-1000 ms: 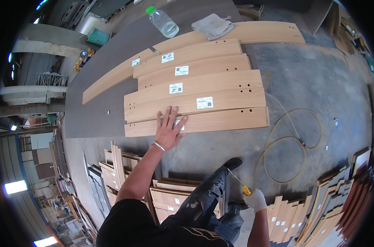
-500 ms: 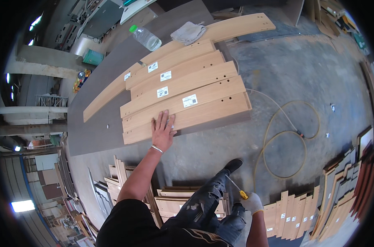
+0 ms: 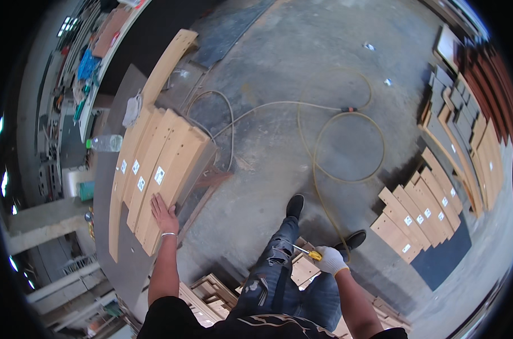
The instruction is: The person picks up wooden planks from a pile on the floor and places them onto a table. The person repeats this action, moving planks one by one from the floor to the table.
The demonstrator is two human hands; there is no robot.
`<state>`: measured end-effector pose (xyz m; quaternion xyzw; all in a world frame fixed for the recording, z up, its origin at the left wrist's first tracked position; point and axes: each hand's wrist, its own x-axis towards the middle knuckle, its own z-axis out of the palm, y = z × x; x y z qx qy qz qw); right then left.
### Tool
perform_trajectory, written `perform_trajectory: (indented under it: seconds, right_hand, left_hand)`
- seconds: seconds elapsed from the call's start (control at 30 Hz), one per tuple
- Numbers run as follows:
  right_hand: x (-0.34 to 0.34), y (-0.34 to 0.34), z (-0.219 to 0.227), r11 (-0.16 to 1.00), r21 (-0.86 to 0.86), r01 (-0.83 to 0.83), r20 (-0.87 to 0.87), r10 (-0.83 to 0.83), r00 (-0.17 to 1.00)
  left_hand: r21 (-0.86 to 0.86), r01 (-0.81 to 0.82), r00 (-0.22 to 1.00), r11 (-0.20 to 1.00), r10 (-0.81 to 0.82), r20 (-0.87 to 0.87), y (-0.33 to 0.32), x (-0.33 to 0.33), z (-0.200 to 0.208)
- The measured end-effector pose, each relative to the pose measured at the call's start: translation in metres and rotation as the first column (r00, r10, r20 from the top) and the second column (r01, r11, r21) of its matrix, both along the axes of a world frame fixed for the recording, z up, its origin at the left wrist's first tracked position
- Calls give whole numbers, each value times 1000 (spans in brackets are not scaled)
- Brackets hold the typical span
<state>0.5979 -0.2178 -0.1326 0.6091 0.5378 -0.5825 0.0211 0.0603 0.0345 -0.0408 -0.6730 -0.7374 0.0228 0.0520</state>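
Observation:
My bare left hand (image 3: pixel 165 216) lies flat, fingers stretched, on the near wooden board (image 3: pixel 179 161) of a row on the dark table (image 3: pixel 102 186). These boards are light wood, with white labels and small dark holes near one end. A white knitted glove covers my right hand (image 3: pixel 331 260), which is closed around the yellow handle of a screwdriver (image 3: pixel 314 255). Its thin metal shaft points left, in front of my jeans. On the far side of the boards are a clear bottle (image 3: pixel 106 143) with a green cap and a grey cloth (image 3: pixel 132 109).
A yellowish hose (image 3: pixel 383 152) lies coiled on the concrete floor. Labelled wooden boards (image 3: pixel 420 217) lean in a stack at the right, beside dark and reddish-brown panels (image 3: pixel 488 85). More boards (image 3: pixel 304 270) stand close to my legs.
My view has swung to the right, so the table now sits farther left and more of the right-hand stacks shows. My left hand stays on the boards; the screwdriver stays in my right.

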Motion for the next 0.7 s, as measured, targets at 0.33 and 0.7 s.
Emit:
perform_trajectory:
  seconds: [0.33, 0.7]
  right_hand:
    - [30, -109, -57, 585, -63, 808, -120, -809, 576]
    - [42, -103, -81, -162, -230, 960, 68, -986, -151]
  left_hand:
    - [-144, -169, 911, 975, 210, 356, 112, -53, 4]
    - [166, -218, 966, 962, 189, 175, 144, -38, -49]
